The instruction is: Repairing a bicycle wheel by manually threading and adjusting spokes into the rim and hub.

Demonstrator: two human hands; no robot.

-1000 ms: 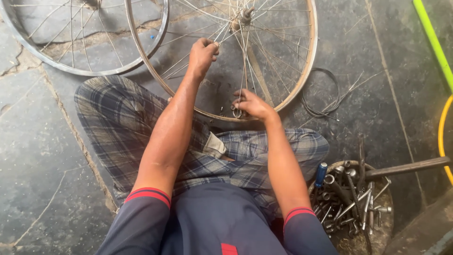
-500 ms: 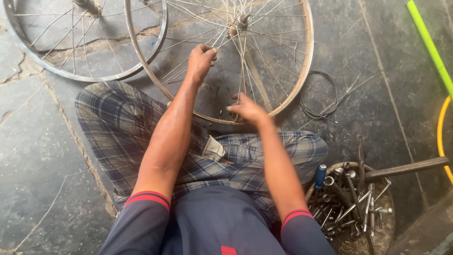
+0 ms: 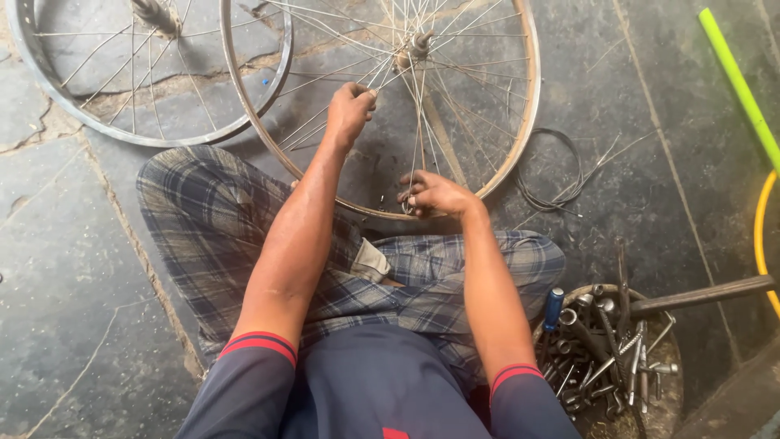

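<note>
Stone floor; left hand [image 3: 351, 110] grip closed on spokes [image 3: 325, 122]; right hand [image 3: 431, 195] grip pinching wheel rim [image 3: 528, 106]; round tool tub [image 3: 605, 358] right.

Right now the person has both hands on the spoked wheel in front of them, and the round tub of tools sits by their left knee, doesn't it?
Not quite. The head view shows the tub of tools by the right knee. Both the left hand and right hand are indeed on the spoked wheel.
</note>
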